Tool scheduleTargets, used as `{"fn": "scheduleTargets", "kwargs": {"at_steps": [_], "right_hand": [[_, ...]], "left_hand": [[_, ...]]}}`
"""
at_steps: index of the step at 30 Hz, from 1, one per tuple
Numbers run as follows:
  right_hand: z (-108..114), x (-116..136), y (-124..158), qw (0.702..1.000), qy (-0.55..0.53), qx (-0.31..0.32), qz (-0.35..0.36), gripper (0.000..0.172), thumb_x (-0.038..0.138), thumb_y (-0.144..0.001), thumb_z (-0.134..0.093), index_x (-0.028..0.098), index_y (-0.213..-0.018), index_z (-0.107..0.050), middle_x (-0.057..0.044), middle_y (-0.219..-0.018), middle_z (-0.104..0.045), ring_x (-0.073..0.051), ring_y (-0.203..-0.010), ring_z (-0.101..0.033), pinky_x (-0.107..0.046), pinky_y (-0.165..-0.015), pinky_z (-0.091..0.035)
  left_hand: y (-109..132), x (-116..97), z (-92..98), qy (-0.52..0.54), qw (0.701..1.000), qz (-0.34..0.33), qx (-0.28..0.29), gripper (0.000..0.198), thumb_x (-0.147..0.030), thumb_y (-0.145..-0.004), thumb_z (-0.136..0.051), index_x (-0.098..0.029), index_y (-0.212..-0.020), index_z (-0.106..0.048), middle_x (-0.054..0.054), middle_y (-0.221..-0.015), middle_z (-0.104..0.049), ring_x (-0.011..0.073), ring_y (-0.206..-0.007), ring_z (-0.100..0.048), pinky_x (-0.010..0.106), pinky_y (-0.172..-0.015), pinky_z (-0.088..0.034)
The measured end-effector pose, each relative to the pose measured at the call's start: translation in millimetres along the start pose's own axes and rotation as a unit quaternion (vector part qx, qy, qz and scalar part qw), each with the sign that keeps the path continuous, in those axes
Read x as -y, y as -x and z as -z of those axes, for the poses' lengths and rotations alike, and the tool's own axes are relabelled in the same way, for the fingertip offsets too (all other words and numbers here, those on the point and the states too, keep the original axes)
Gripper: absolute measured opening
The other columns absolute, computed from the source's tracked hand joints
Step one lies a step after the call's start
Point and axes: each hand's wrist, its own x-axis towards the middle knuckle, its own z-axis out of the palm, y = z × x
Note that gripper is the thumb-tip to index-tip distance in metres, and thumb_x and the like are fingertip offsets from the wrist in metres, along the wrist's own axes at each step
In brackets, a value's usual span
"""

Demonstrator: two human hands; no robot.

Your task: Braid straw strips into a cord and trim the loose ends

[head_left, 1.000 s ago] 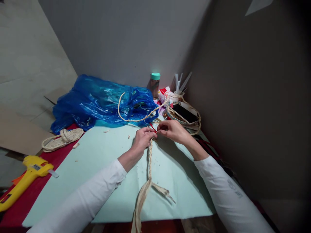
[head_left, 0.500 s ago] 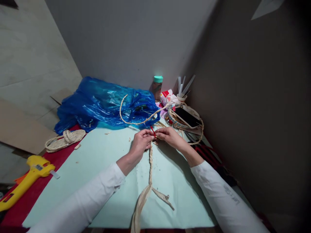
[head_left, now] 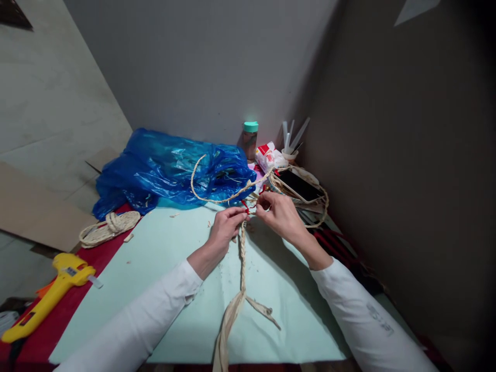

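A pale plant-fibre braid runs down the middle of the tabletop and ends in loose flat strands. My left hand pinches the top of this braid, where a red string is wrapped. To its right, my right hand is closed in a pinch, with red string showing at its fingertips and a small gap between the hands. Another length of braid curves behind both hands. The exact wrap of the string is partly hidden by my fingers.
A blue plastic bag lies at the back left. Behind my right hand are a phone, a teal-lidded jar and a cup of white sticks. A yellow glue gun and a woven sole lie left.
My right hand has moved up and to the right, away from my left fingertips, drawing the red string along. My left hand keeps its pinch at the braid. The view has shifted slightly.
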Motion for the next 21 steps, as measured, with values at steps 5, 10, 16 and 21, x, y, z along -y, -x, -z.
{"fn": "scheduleTargets", "kwargs": {"at_steps": [5, 10, 16, 21], "right_hand": [[1, -14, -4, 0.998, 0.030, 0.028, -0.055, 0.020, 0.024, -0.080, -0.054, 0.017, -0.074, -0.071, -0.005, -0.063, -0.067, -0.017, -0.060, -0.057, -0.026, -0.058, -0.033], [-12, -14, -11, 0.995, 0.037, 0.051, -0.075, 0.018, 0.023, -0.077, -0.059, 0.017, -0.075, -0.075, -0.008, -0.065, -0.069, -0.020, -0.066, -0.061, -0.027, -0.058, -0.033], [-27, 1, -17, 0.997, -0.004, 0.070, -0.034, 0.020, 0.017, -0.078, -0.055, 0.017, -0.077, -0.075, -0.008, -0.075, -0.073, -0.018, -0.070, -0.062, -0.025, -0.066, -0.038], [-31, 2, -15, 0.994, -0.069, 0.082, -0.002, 0.025, 0.024, -0.084, -0.055, 0.015, -0.101, -0.071, -0.006, -0.084, -0.074, -0.018, -0.076, -0.065, -0.024, -0.068, -0.042]], "left_hand": [[1, 4, -1.9, 0.003, 1.000, -0.002, -0.027, 0.029, -0.028, -0.066, -0.074, -0.015, -0.093, -0.074, 0.006, -0.075, -0.072, 0.0063, -0.050, -0.047, 0.019, -0.043, -0.023], [0, 1, -0.8, 0.014, 1.000, 0.024, 0.012, 0.027, -0.026, -0.063, -0.075, -0.012, -0.087, -0.072, 0.007, -0.075, -0.071, 0.0042, -0.046, -0.043, 0.019, -0.042, -0.020], [-1, -2, 1.8, 0.005, 0.998, 0.049, 0.047, 0.014, -0.020, -0.061, -0.072, -0.012, -0.068, -0.063, -0.005, -0.046, -0.045, 0.0008, -0.033, -0.024, 0.021, -0.038, -0.007], [0, 1, -0.3, 0.009, 0.999, 0.029, 0.024, 0.012, -0.019, -0.061, -0.068, -0.015, -0.064, -0.058, -0.007, -0.048, -0.041, 0.0005, -0.034, -0.024, 0.021, -0.038, -0.009]]}}
